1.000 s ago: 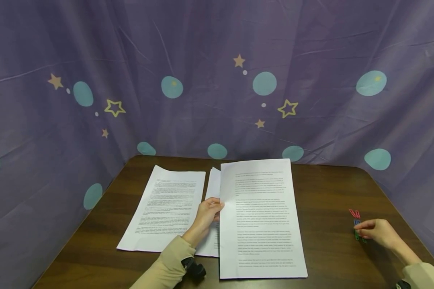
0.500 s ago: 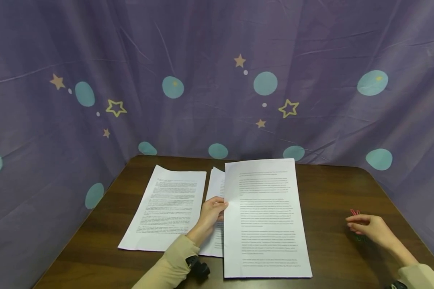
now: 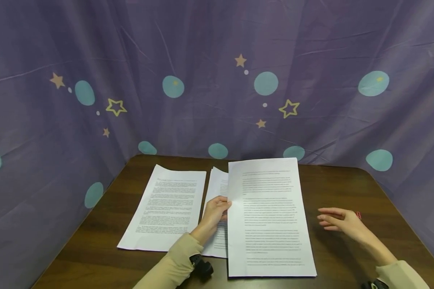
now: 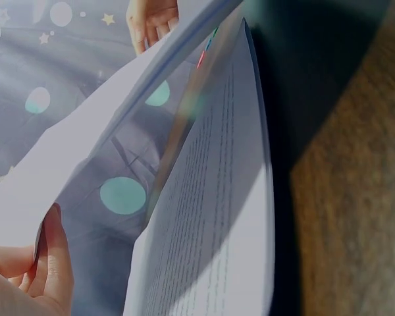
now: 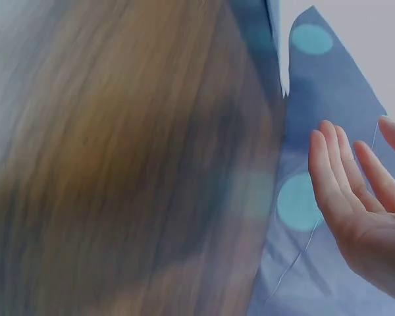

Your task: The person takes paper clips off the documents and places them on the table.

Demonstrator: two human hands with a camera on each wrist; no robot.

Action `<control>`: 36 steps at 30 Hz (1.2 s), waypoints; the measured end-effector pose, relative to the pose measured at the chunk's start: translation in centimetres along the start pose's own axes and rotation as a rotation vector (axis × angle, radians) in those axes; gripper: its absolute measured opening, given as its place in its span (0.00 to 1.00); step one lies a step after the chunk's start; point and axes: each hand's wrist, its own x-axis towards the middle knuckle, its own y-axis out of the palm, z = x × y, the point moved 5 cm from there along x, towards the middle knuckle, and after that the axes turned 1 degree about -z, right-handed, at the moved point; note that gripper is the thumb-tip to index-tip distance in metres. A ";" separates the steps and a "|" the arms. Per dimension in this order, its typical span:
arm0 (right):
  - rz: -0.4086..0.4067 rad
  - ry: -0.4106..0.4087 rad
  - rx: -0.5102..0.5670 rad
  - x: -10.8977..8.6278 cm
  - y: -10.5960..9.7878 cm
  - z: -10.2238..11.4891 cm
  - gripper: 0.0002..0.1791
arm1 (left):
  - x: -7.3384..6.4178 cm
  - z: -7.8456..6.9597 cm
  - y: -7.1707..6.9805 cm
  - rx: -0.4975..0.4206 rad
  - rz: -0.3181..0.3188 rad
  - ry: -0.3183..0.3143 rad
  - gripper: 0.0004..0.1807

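My left hand (image 3: 214,210) pinches the left edge of a stack of printed sheets (image 3: 271,216), thumb on top. In the left wrist view the left hand (image 4: 43,270) grips the held sheets (image 4: 85,141) edge-on, raised over other printed pages (image 4: 204,197). My right hand (image 3: 343,222) is in the air to the right of the held stack, apart from it. The right wrist view shows the right hand (image 5: 362,204) with extended fingers and nothing between them. Behind that hand a red paper clip (image 3: 359,216) peeks out; it hides the other clips in the head view.
A second set of printed pages (image 3: 170,204) lies on the left of the brown wooden table (image 3: 87,249). More sheets (image 3: 217,237) lie partly under the held stack. A purple patterned curtain (image 3: 209,116) hangs around the table's back and sides.
My right hand has left the paper clips and moved left toward the stack, its fingers spreading. My left hand has shifted slightly right with the held sheets.
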 end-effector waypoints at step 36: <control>-0.154 0.266 -0.109 -1.3 -2.0 -0.6 0.31 | 1.9 0.9 7.2 0.059 0.030 -0.024 0.10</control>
